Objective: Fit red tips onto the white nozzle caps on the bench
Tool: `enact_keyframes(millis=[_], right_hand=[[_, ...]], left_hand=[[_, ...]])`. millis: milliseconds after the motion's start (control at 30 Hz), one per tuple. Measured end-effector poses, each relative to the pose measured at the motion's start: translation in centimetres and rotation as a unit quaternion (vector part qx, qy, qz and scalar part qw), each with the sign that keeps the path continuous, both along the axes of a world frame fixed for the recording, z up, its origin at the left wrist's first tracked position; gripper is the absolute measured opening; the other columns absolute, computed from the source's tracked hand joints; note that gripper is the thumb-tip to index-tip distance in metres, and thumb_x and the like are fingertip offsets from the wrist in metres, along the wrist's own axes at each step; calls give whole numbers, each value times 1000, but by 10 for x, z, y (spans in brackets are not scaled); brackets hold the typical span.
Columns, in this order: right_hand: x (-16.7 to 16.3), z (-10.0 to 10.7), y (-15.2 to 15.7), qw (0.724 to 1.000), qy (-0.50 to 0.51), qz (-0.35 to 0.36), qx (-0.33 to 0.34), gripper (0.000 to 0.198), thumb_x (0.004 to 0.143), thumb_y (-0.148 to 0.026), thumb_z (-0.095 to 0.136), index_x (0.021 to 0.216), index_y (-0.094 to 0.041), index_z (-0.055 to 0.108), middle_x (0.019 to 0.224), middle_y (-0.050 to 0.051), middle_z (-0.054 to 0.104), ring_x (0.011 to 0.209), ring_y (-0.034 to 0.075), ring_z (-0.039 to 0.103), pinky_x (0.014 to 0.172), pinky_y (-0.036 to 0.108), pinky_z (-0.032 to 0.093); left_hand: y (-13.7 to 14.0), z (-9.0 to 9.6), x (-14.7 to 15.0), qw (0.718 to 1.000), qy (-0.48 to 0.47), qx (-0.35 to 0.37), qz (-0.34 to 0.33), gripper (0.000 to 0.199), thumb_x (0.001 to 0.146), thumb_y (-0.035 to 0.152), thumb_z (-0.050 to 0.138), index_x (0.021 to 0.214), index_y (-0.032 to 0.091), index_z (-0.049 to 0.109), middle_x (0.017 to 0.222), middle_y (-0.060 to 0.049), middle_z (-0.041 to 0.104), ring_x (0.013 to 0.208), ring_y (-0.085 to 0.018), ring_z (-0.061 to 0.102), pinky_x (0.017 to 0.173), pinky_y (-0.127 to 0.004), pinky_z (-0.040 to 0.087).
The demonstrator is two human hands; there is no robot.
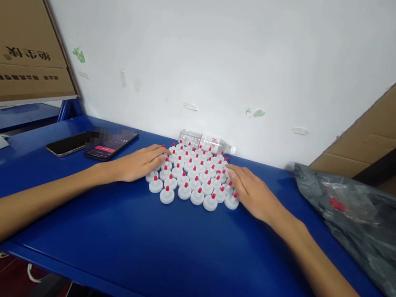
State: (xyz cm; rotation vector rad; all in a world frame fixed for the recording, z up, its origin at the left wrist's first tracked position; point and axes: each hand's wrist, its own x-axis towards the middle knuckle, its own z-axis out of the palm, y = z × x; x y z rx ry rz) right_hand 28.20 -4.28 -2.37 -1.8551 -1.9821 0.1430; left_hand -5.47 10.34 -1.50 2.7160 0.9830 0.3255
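Note:
Several round white caps with red tips [197,196] stand upright in a tight cluster on the blue table [158,244]. My left hand [142,162] lies along the cluster's left side, fingers stretched out and touching the outer caps. Along the right side rests my right hand [254,193], its fingers extended against the caps there. Neither hand grips anything. Behind the cluster, a clear plastic bottle with a white cap [206,141] lies on its side against the wall. Some caps are partly hidden by the hands and by one another.
Two phones [111,144] lie on the left, one with a lit screen. A grey plastic bag [368,249] covers the right side, with a small clear bag of red pieces [347,203] on it. Cardboard [25,29] stands at left; the white wall [209,49] bounds the back.

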Motion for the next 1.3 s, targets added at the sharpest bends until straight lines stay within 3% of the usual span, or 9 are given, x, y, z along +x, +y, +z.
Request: enact_keyframes(millis=[667,900,1300], right_hand=[[1,-3,0,1000,10,5,-2,60,107,-57,21,148,-27,54,145,11,61,131,31,61,114,55,46],[2,-3,2,1000,1,3,-3,61,107,-57,20,148,-28,54,144,11,62,129,31,62,111,54,49],[-2,-1,-1,1000,10,-4,8,56,108,-56,22,144,-27,53,145,11,61,127,30,63,109,52,50]], left_hand=[[0,-1,0,1000,-4,-3,0,56,109,54,18,146,25,48,154,-9,49,146,-29,42,123,-49,36],[-2,0,1,1000,-15,0,6,56,108,53,18,144,24,50,147,-11,53,139,-29,48,121,-50,38],[-5,-2,0,999,-24,23,20,59,108,56,19,146,24,50,150,-12,49,132,-31,54,116,-52,42]])
